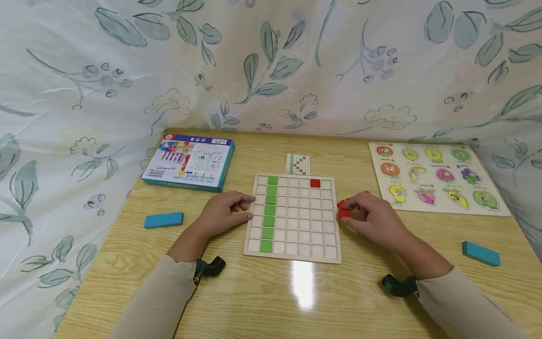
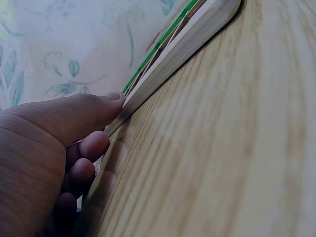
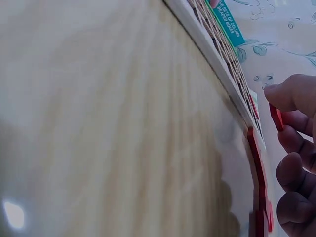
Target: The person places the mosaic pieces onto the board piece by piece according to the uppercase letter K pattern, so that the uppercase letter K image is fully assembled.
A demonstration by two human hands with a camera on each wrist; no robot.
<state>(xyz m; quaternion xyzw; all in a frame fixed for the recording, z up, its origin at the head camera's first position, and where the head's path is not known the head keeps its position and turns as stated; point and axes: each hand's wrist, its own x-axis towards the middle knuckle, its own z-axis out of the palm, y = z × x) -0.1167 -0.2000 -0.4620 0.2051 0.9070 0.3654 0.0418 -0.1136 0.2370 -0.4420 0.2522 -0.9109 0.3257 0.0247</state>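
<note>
A wooden grid board (image 1: 292, 258) lies flat on the table, with a column of green square tiles (image 1: 268, 210) near its left side and one red tile (image 1: 315, 183) in its top row. My left hand (image 1: 224, 214) rests at the board's left edge. In the left wrist view, the thumb (image 2: 116, 98) touches that edge, the other fingers loosely bent. Just right of the board is my right hand (image 1: 374, 219), over several loose red tiles (image 1: 344, 212). As the right wrist view shows, its thumb and finger pinch a red tile (image 3: 276, 117) above the others.
Behind the board lies a small pattern card (image 1: 298, 164). A boxed set (image 1: 188, 162) sits back left; a fruit puzzle board (image 1: 440, 179) lies back right. Blue blocks lie on either side, one left (image 1: 163, 220) and one right (image 1: 481, 253). A floral curtain (image 1: 271, 66) hangs behind the table.
</note>
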